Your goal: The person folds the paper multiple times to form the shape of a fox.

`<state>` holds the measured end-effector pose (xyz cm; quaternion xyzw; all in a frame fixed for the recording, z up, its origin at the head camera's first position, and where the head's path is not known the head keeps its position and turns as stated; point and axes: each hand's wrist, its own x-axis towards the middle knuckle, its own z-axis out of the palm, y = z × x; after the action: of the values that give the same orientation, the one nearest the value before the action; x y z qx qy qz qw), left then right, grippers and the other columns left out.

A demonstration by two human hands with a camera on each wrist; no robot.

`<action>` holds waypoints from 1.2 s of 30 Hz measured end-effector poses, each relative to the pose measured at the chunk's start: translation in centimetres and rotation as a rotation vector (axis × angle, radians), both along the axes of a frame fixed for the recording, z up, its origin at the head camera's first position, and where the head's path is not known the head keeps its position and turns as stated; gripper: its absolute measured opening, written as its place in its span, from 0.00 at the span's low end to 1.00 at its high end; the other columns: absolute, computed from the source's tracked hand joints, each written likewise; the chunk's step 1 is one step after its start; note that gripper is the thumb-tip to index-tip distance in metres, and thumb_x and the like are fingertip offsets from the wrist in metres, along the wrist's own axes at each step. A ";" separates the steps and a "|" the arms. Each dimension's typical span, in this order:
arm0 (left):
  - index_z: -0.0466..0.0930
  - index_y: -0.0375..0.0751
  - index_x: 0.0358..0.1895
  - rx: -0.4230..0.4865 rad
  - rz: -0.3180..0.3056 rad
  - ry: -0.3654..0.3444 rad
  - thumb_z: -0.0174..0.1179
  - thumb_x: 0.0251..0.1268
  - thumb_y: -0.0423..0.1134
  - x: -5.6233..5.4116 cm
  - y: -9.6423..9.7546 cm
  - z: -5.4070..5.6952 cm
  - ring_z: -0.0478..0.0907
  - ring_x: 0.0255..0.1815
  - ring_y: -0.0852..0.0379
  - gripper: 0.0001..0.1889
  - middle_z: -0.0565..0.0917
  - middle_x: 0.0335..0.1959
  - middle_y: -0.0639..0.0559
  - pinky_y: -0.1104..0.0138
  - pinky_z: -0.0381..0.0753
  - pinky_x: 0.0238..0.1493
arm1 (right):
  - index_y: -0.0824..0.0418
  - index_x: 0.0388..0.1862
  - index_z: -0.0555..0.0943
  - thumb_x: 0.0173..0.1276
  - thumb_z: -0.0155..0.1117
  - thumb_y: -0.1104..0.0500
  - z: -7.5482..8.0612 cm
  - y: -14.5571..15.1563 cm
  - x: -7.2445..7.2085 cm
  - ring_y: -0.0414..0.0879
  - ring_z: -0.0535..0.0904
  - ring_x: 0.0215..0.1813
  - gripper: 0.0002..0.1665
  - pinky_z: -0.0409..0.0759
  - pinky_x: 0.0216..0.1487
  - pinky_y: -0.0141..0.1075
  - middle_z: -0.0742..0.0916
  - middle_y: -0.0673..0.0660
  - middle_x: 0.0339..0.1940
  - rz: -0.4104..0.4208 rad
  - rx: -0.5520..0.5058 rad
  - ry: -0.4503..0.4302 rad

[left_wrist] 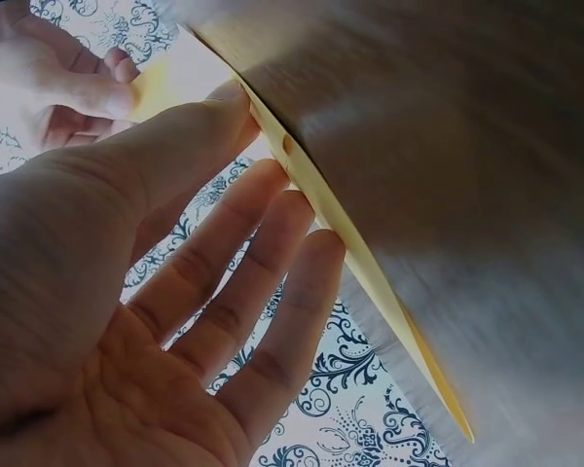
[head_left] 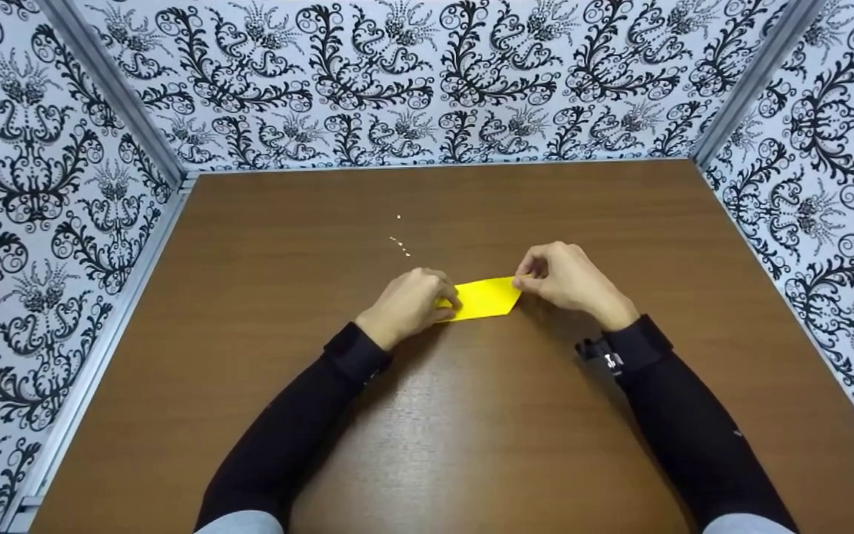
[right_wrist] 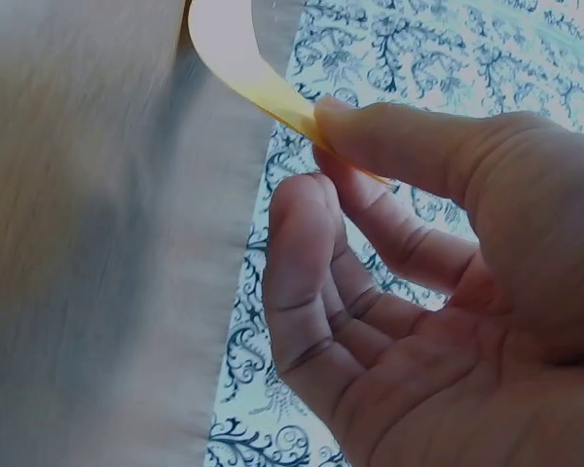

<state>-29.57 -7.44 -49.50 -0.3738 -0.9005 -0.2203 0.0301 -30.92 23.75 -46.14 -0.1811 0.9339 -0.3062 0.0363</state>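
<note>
A folded strip of yellow paper (head_left: 485,298) stretches between both hands, low over the brown tabletop. My left hand (head_left: 414,302) holds its left part, with the thumb and fingertips at the paper; in the left wrist view the strip (left_wrist: 370,268) runs past those fingertips, its layers slightly parted at the far end. My right hand (head_left: 571,280) pinches the right end between thumb and index finger. From the right wrist view, the paper (right_wrist: 258,86) bends upward from that pinch, and the other fingers curl loosely below.
Several tiny white specks (head_left: 402,246) lie on the wooden table (head_left: 286,230) beyond my left hand. Patterned black-and-white panels (head_left: 427,81) enclose the back and both sides, with metal framing (head_left: 119,96) at the corners.
</note>
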 end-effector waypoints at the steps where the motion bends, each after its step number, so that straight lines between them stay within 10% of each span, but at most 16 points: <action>1: 1.00 0.42 0.50 0.000 -0.001 -0.002 0.82 0.75 0.36 0.0 0.0 0.0 0.96 0.57 0.44 0.06 0.98 0.54 0.46 0.52 0.96 0.63 | 0.55 0.45 0.96 0.79 0.83 0.55 0.1 -0.2 0.3 0.49 0.87 0.41 0.05 0.83 0.45 0.37 0.95 0.55 0.40 0.010 -0.009 0.006; 15: 1.00 0.41 0.50 0.007 -0.005 0.005 0.82 0.74 0.35 0.0 0.0 0.1 0.96 0.56 0.43 0.07 0.98 0.52 0.45 0.52 0.97 0.62 | 0.55 0.45 0.94 0.77 0.85 0.60 -0.2 -1.8 2.1 0.44 0.90 0.44 0.04 0.87 0.46 0.30 0.95 0.53 0.44 0.158 -0.110 0.118; 22: 1.00 0.41 0.51 0.008 0.008 0.007 0.81 0.75 0.34 -0.1 -0.1 -0.1 0.96 0.56 0.43 0.07 0.98 0.52 0.45 0.51 0.96 0.62 | 0.56 0.45 0.94 0.76 0.86 0.61 -0.7 -2.3 2.6 0.46 0.93 0.46 0.06 0.96 0.51 0.47 0.95 0.53 0.44 0.215 -0.136 0.148; 36: 0.99 0.40 0.51 -0.005 0.032 -0.006 0.82 0.75 0.35 0.0 0.0 0.1 0.96 0.57 0.42 0.07 0.98 0.53 0.44 0.50 0.96 0.62 | 0.58 0.45 0.93 0.78 0.83 0.62 -1.5 -3.1 3.1 0.56 0.97 0.61 0.04 0.98 0.58 0.49 0.97 0.60 0.62 0.365 -0.087 0.181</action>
<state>-29.55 -7.47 -49.44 -0.3589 -0.9069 -0.2185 0.0299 -27.82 20.66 -47.63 -0.3756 0.8708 -0.3171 -0.0006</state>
